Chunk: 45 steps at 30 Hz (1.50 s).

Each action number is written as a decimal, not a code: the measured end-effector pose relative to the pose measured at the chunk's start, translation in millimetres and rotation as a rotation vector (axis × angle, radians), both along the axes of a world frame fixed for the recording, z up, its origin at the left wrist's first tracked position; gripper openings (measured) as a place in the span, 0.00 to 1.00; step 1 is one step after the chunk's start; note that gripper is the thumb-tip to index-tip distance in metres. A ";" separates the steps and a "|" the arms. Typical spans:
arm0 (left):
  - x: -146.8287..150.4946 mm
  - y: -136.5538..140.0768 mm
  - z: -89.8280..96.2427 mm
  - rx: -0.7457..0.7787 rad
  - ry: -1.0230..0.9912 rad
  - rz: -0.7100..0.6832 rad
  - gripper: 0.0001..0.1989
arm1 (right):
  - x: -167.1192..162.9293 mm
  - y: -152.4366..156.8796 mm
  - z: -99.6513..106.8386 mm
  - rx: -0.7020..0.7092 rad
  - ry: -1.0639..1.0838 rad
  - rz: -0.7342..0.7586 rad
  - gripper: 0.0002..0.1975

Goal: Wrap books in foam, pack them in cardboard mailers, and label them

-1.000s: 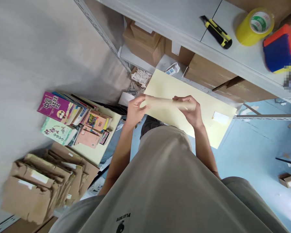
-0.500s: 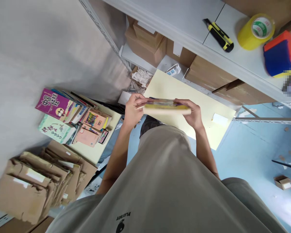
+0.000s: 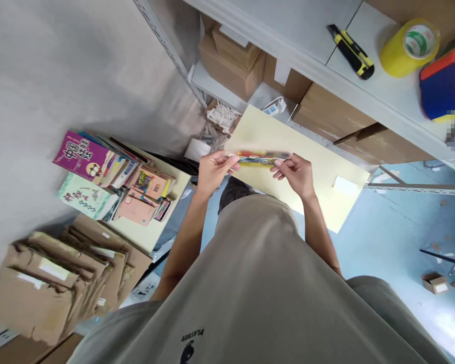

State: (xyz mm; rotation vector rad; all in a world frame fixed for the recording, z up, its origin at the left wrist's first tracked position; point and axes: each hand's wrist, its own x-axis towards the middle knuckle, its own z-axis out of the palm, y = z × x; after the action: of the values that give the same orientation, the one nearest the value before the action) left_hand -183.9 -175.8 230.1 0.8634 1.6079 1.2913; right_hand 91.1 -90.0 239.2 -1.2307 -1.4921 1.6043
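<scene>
In front of my body both hands hold a thin, colourful book [image 3: 258, 160], tilted so that I see it nearly edge-on. Its red, yellow and blue edge is smeared by motion. My left hand [image 3: 214, 171] grips its left end, thumb on the near side. At the right end, my right hand [image 3: 299, 176] pinches it between thumb and fingers. Below the book lies the pale yellow tabletop [image 3: 307, 151], bearing a small white card [image 3: 345, 185].
Stacked books [image 3: 84, 156] cover a second table at the left, with folded cardboard [image 3: 41, 298] nearer me. On the shelf [image 3: 288, 25] at upper right are a box cutter [image 3: 352, 53], yellow tape roll [image 3: 392, 53] and red-and-blue object [image 3: 442, 86]. Cardboard boxes [image 3: 227, 65] stand beneath.
The book has turned in my hands: the pale page edge that faced me earlier gives way to a colourful side. My thumbs now show on the near side. The view has shifted slightly.
</scene>
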 end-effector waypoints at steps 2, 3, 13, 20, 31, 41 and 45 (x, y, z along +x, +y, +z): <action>4.4 1.7 2.3 -0.089 0.008 0.018 0.34 | -4.8 0.2 5.9 -0.039 -0.061 -0.003 0.36; 6.3 2.2 2.5 -0.119 -0.002 0.015 0.35 | -6.3 0.4 8.2 -0.047 -0.078 0.004 0.37; 3.8 -5.5 8.5 -0.165 -0.116 0.055 0.42 | -1.9 -8.5 -2.7 -0.083 -0.009 0.062 0.37; -6.0 -8.1 5.9 0.030 0.025 0.018 0.30 | 1.3 -1.7 -37.9 -0.018 -0.018 0.175 0.38; 70.0 -4.4 -15.1 0.105 0.592 -0.277 0.29 | -46.9 -13.7 -60.0 0.035 0.018 -0.107 0.36; 8.7 4.7 -73.6 -0.096 -0.097 -0.115 0.29 | -19.4 -23.8 -68.6 -0.268 0.239 -0.174 0.35; 10.5 0.0 -91.7 -0.143 -0.253 -0.104 0.26 | -25.1 -18.3 -88.7 -0.316 0.198 -0.176 0.39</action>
State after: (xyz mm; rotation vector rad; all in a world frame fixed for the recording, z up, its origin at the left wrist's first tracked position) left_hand -173.4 -175.8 138.4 0.6587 1.4174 1.1477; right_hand 66.0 -108.3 150.5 -1.2871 -1.0067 1.8273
